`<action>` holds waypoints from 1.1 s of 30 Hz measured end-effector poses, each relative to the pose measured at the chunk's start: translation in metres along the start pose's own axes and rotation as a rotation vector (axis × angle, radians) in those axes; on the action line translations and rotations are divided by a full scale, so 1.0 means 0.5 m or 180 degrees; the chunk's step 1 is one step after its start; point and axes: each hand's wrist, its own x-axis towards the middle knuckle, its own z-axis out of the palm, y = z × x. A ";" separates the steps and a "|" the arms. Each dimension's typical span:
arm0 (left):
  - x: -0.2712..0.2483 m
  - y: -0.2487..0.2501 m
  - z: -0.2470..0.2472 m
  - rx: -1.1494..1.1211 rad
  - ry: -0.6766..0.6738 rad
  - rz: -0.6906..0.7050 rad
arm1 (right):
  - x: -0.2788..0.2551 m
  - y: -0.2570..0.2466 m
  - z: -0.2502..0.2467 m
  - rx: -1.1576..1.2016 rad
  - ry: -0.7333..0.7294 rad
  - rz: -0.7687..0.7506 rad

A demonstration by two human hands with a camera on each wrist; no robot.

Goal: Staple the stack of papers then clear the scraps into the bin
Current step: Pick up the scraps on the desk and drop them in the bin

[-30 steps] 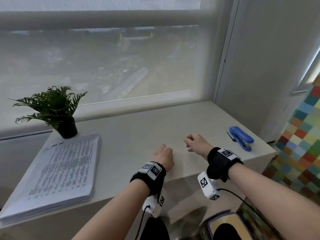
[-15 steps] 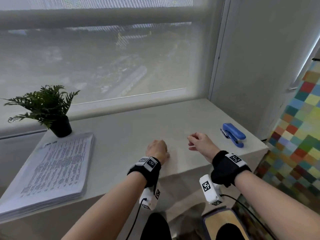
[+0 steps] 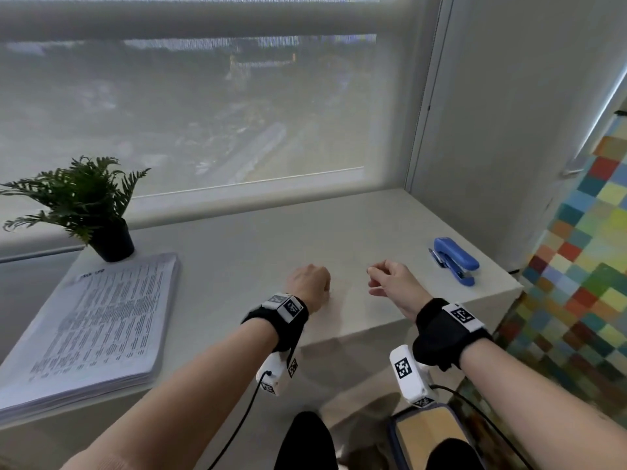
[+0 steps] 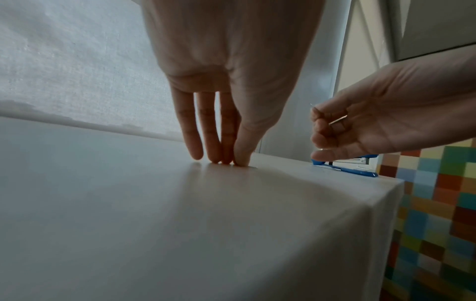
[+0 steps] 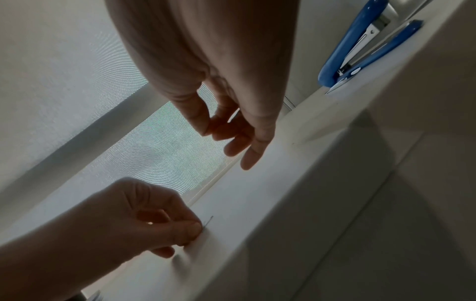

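A thick stack of printed papers [image 3: 98, 320] lies on the left end of the white sill [image 3: 237, 252]. The blue stapler [image 3: 454, 261] sits at the right end, jaws slightly apart [image 5: 360, 48]. My left hand [image 3: 325, 286] rests fingertips down at mid-sill, where thumb and fingers [image 4: 231, 162] pinch a thin bent staple [image 5: 208, 221] against the surface. Just right of it my right hand [image 3: 373, 276] hovers above the sill, left of the stapler. Its curled fingers [image 4: 319, 130] hold small metal staple scraps [image 4: 337, 120].
A small potted fern [image 3: 101, 212] stands behind the papers at the back left. A window with a roller blind runs along the back, a wall closes the right end. Below the sill's front edge is a blue-rimmed container [image 3: 427, 432] beside a multicoloured tiled floor [image 3: 576, 266].
The head view has shifted slightly. The left hand stays on the mid-sill spot. The right hand has drifted a little toward the stapler, its fingers still curled.
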 end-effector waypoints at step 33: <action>0.023 -0.004 0.013 0.0076 -0.0044 0.0466 | -0.022 0.002 -0.009 0.0005 0.0039 0.0046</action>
